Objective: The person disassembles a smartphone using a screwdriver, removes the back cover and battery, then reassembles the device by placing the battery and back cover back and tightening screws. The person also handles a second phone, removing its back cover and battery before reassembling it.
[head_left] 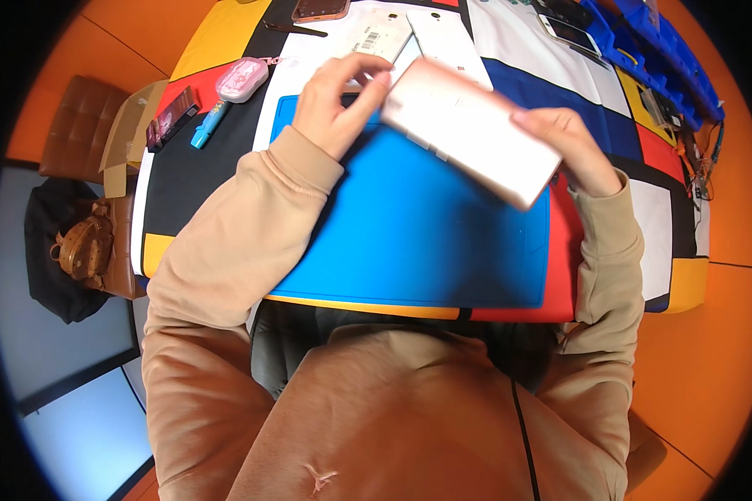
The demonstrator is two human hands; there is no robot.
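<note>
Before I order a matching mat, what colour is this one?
The mat is bright blue, seen in the head view.

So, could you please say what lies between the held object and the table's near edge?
The head view shows the blue mat, then a strip of patterned tablecloth.

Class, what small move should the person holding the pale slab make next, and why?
Perhaps bring the left grip onto the free end of the slab to steady it: the right grip holds only the opposite end, above the mat, while the left is close by, seemingly not touching.
</note>
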